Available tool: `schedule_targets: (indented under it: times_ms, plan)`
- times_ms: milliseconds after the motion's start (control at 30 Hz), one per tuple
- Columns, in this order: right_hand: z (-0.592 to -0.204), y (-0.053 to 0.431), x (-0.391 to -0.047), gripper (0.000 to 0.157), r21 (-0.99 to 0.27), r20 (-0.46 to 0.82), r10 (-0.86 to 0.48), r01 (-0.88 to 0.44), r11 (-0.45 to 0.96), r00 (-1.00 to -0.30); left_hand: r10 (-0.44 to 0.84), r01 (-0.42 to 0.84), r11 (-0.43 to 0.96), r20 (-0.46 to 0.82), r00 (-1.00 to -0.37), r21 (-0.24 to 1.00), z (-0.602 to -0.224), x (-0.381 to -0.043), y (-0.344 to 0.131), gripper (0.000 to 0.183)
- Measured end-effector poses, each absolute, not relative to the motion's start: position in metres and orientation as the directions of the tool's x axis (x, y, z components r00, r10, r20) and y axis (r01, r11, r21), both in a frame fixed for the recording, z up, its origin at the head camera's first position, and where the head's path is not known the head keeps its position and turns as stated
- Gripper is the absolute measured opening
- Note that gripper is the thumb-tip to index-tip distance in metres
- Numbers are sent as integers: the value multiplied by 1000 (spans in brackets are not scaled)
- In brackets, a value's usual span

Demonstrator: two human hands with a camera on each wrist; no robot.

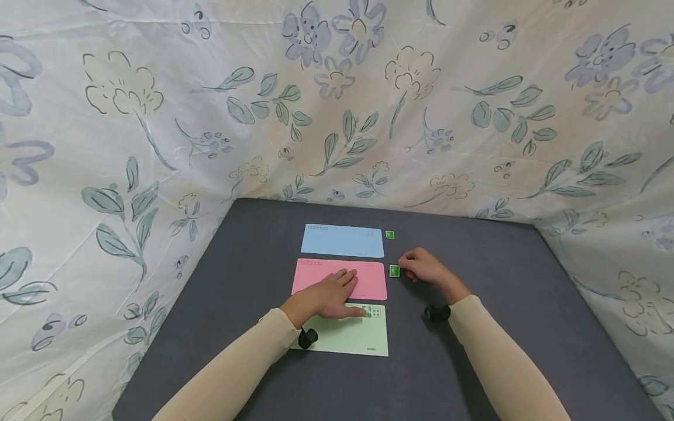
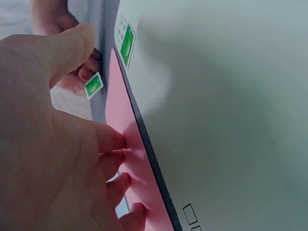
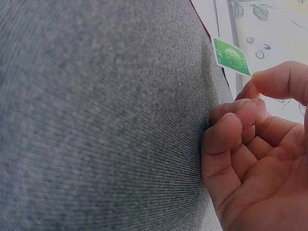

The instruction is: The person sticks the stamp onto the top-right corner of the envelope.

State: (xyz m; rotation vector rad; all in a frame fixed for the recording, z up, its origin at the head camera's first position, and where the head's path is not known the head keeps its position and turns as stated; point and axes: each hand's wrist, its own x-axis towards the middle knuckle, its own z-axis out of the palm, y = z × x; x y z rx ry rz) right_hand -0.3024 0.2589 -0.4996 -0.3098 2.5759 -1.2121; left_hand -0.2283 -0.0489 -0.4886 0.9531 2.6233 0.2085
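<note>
My right hand point(image 1: 425, 266) pinches a green stamp point(image 1: 394, 271) by one corner between thumb and index finger. In the right wrist view that stamp point(image 3: 231, 58) is tilted up off the dark surface, its white border showing. My left hand point(image 1: 332, 295) lies spread, with its fingertips resting on the pink envelope point(image 1: 372, 280). Its thumb reaches over the light green envelope point(image 1: 347, 336), close to a green stamp point(image 1: 367, 311) at that envelope's upper right. In the left wrist view the fingers point(image 2: 113, 163) press on the pink paper.
A blue envelope point(image 1: 342, 241) lies behind the pink one. Another green stamp point(image 1: 389, 234) rests just right of it. All lie on a dark grey table point(image 1: 474, 251), with a floral cloth point(image 1: 358, 128) hanging behind and at the sides.
</note>
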Motion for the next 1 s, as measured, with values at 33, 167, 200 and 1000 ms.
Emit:
schedule_targets:
  times_ms: [33, 167, 200, 1000]
  plan:
    - [-499, 258, -302, 27, -778, -161, -303, -68, 625, -939, 646, 596, 763, -264, -716, 251, -489, -229, -49, 100]
    - [-500, 258, -304, 28, -779, -167, -295, -57, 624, -941, 646, 596, 763, -264, -716, 250, -489, -230, -49, 100]
    - [-500, 258, -305, 28, -779, -169, -293, -54, 625, -941, 646, 597, 763, -266, -716, 248, -489, -231, -49, 100]
    - [-500, 251, -309, 27, -787, -160, -339, -87, 610, -927, 651, 593, 759, -268, -710, 271, -485, -231, -49, 99]
